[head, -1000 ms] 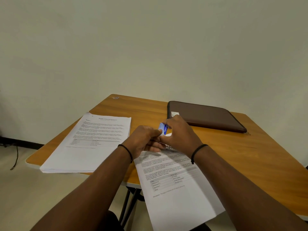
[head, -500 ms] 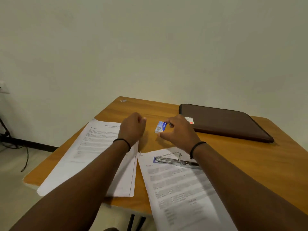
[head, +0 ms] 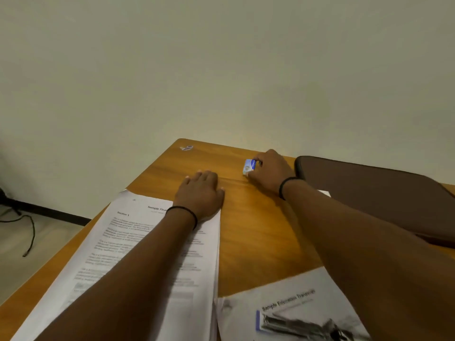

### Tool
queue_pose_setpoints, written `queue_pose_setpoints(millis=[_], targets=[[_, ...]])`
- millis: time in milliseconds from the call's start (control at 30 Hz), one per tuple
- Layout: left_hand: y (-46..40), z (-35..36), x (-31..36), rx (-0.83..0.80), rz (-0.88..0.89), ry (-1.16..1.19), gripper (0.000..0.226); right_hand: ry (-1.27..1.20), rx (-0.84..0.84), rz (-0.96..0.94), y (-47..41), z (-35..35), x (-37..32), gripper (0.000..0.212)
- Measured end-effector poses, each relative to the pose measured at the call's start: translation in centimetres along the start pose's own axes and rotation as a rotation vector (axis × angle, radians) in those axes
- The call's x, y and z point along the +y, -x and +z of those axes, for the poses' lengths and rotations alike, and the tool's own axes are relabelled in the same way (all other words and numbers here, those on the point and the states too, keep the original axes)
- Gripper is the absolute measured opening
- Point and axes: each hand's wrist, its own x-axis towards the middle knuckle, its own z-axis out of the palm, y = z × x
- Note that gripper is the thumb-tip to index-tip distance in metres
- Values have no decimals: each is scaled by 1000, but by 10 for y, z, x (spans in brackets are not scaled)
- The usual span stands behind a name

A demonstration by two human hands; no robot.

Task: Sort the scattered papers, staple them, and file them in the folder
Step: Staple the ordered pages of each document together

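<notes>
The wooden bench [head: 258, 242] carries a brown folder [head: 369, 193] at the far right, closed. A stack of papers [head: 147, 254] lies on the left, and a second sheaf [head: 295, 306] sits near the front edge with an opened stapler [head: 300, 326] on top. The left hand [head: 199, 193] rests flat, fingers relaxed, across the top corner of the left stack. The right hand [head: 268, 171] pinches a small blue staple box [head: 249, 166] just beside the folder, seemingly setting it down. Stapling appears to be in hand; next the stapler likely needs closing and pressing on a squared corner.
</notes>
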Motion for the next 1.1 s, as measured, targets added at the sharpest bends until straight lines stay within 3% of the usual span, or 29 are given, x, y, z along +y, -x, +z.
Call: queue_pose_setpoints(millis=[200,367,433,533,667,800,967,1100], targets=[[-15,18,-12,-13,20,-43,45,-10,-18,27,-69,37,14,46],[-17,19,-20,3,21,-33,42,-28,-30,96,-78,49,14,65],[-19,16,-21,2,7,-12,39,-67,26,95,-71,44,13,58],[-25,9,-23,80,-28,34,31,-79,104,39,-44,24,7,29],[-19,0,-16,286,-79,67,38,-159,55,-11,31,-10,-3,28],[6,-19,24,373,86,110,34,-301,67,-4,113,-44,1,23],[64,-33,93,168,306,298,19,-489,42,69,187,-68,9,14],[105,-40,110,25,251,544,18,-423,79,-22,221,-80,-3,18]])
